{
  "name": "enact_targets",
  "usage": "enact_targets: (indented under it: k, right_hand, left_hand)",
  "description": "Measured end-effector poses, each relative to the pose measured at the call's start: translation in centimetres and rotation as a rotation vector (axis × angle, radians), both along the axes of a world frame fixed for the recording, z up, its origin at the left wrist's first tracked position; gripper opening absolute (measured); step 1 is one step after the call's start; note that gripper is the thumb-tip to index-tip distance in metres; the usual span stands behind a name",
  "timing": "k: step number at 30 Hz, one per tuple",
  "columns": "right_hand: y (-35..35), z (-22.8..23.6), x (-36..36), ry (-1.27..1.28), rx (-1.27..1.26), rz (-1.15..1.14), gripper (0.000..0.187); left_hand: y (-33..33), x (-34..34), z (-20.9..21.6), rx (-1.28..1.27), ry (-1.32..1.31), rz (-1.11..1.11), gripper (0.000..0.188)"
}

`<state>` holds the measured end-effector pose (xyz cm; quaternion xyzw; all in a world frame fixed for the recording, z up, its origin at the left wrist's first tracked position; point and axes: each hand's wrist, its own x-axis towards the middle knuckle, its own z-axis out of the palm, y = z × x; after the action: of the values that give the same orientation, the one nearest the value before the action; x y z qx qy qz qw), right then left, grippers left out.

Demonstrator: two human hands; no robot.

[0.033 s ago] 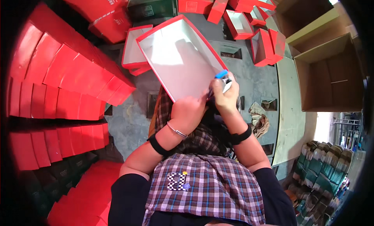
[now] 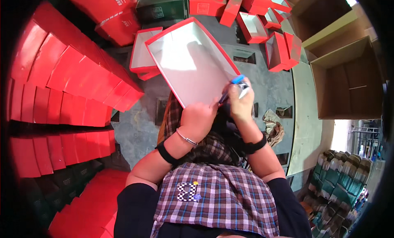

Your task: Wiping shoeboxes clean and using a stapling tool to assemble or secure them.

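A large red-rimmed box (image 2: 180, 69), white inside, lies tilted in front of me with its open side up. My left hand (image 2: 198, 119) is closed at its near edge, gripping the cardboard near the corner. My right hand (image 2: 242, 101) is closed round a slim blue-ended tool (image 2: 237, 80) beside the box's right near corner. The tool's dark pointed end slants down toward my left fingertips; its exact kind is blurred. My fingers hide the box's near corner.
Stacked red boxes (image 2: 78, 78) fill the left side. Behind stand a dark green box (image 2: 161, 6) and several open red boxes (image 2: 252, 27). A brown carton (image 2: 347, 80) stands at the right, with crumpled brown paper (image 2: 273, 126) nearer me.
My right hand and the blue-ended tool have shifted slightly to the right. More of the tool's dark end shows. My left hand stays on the box.
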<state>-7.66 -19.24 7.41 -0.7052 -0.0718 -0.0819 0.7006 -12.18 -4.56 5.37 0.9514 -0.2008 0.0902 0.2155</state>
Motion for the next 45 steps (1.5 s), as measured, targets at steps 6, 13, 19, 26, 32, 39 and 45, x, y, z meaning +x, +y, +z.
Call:
enact_targets:
  k: [6, 13, 19, 26, 32, 39, 45]
  right_hand:
    - [-5.0, 3.3, 0.3, -0.098, 0.614, -0.204, 0.051]
    - [-4.4, 0.9, 0.2, 0.135, 0.728, -0.249, 0.040]
    - [-3.3, -4.3, -1.4, 0.200, 0.370, -0.140, 0.028]
    - [-3.7, -11.1, -0.7, 0.352, 0.273, -0.151, 0.030]
    - [-3.5, -10.0, -0.5, 0.425, 0.349, -0.106, 0.029]
    - [-3.4, -11.0, 0.5, 0.459, 0.430, -0.093, 0.030]
    - [-3.6, -10.8, 1.6, 0.527, 0.219, 0.026, 0.033]
  left_hand:
    - [6.5, 2.7, 3.1, -0.429, 0.107, 0.078, 0.027]
    - [14.7, 4.9, 4.8, -1.509, 0.101, 0.136, 0.030]
    - [16.9, 3.4, 9.4, -0.798, -0.199, 0.290, 0.024]
    - [23.3, 4.6, 25.7, 0.609, -0.525, 0.529, 0.021]
    - [33.5, 2.0, 35.4, 0.474, -1.052, 0.483, 0.028]
    - [38.9, -0.7, 42.2, 0.608, -0.944, 0.808, 0.020]
    - [39.8, 0.7, 43.9, 0.616, -0.650, 0.972, 0.041]
